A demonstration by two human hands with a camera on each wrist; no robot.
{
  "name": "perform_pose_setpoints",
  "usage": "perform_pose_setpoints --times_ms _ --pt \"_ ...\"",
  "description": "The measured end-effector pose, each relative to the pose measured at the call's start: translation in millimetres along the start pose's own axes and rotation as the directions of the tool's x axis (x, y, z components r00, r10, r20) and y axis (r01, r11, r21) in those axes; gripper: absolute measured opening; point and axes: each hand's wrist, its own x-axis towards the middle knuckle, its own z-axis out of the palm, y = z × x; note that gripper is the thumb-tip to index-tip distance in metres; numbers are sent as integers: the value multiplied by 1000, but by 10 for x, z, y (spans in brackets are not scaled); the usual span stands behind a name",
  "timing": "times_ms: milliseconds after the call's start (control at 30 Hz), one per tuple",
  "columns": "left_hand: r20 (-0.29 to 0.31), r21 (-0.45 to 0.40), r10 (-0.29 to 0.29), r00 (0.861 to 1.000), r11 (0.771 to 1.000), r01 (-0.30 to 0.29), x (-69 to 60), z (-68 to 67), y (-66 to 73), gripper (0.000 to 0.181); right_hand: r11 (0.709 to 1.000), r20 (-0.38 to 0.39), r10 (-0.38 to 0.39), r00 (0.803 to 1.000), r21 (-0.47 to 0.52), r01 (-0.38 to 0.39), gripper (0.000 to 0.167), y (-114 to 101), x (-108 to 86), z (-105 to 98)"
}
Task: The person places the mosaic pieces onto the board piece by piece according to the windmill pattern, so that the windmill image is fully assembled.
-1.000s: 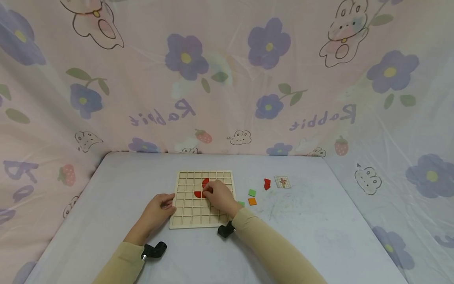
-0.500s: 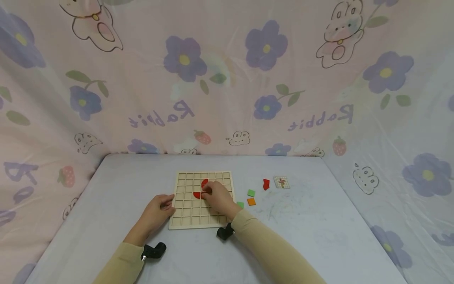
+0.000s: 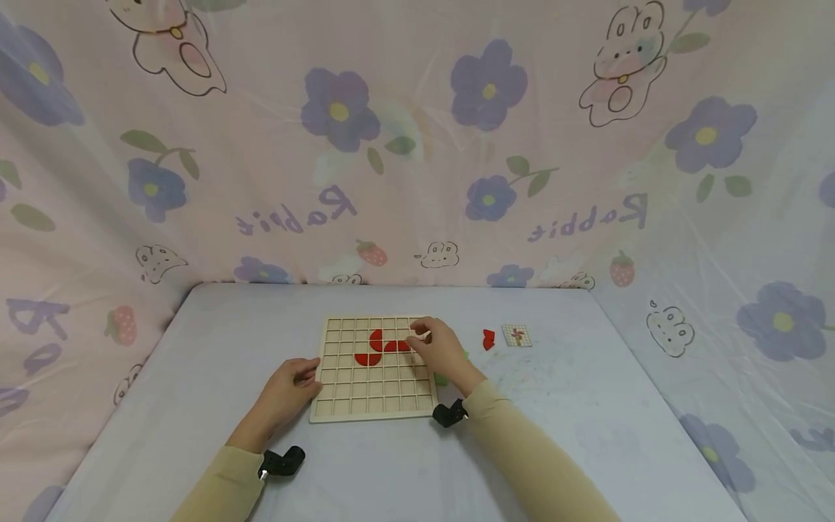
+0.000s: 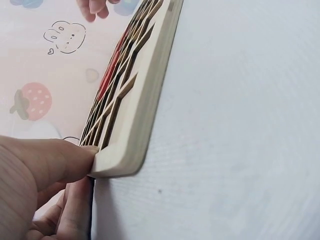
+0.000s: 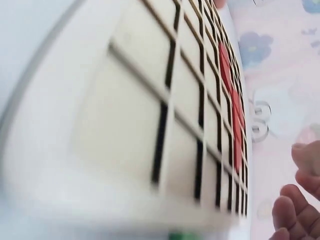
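Observation:
A wooden grid board (image 3: pixel 344 399) lies on the table with red curved pieces (image 3: pixel 368 359) seated in cells near its middle. At the board's left edge, my left hand (image 3: pixel 290 388) holds the rim; in the left wrist view the thumb (image 4: pixel 65 159) lies on the rim with fingers below it. My right hand (image 3: pixel 445 351) hovers by the board's right side, fingers loosely bent and apart. Nothing shows between its fingertips in the right wrist view, where the hand (image 5: pixel 300 205) is at the right border. A green tile (image 3: pixel 441 379) is partly hidden behind the right hand.
Loose red pieces (image 3: pixel 488 339) lie right of the board. Beside them is a small pattern card (image 3: pixel 517 336) printed with a grid and a red and green figure. A printed curtain (image 3: pixel 404 181) stands behind the white table (image 3: pixel 554 435).
My right hand has moved right from the board's middle, uncovering red pieces there. It now covers the orange tile and most of the green tiles. The left hand stays in place.

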Motion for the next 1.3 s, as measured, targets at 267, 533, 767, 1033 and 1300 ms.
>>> perform_pose_setpoints --times_ms 267,533,767,1033,1300 --pt "-1 -14 -1 1000 1000 1 8 2 -7 49 991 -79 122 989 -47 -126 38 345 -76 -391" --pt "-2 -32 1 1000 999 -1 14 20 3 48 980 -133 190 973 -25 -195 42 731 -237 -778" --pt "9 -18 -11 1000 1000 11 1 1 12 49 956 -196 290 937 27 -291 35 927 -313 -829" --pt "21 8 -13 1000 1000 13 6 -19 10 50 927 -205 373 905 44 -372 38 955 -353 -763" --pt "35 14 3 999 1000 -3 -9 -33 21 50 907 -222 419 880 73 -414 30 927 -323 -752"
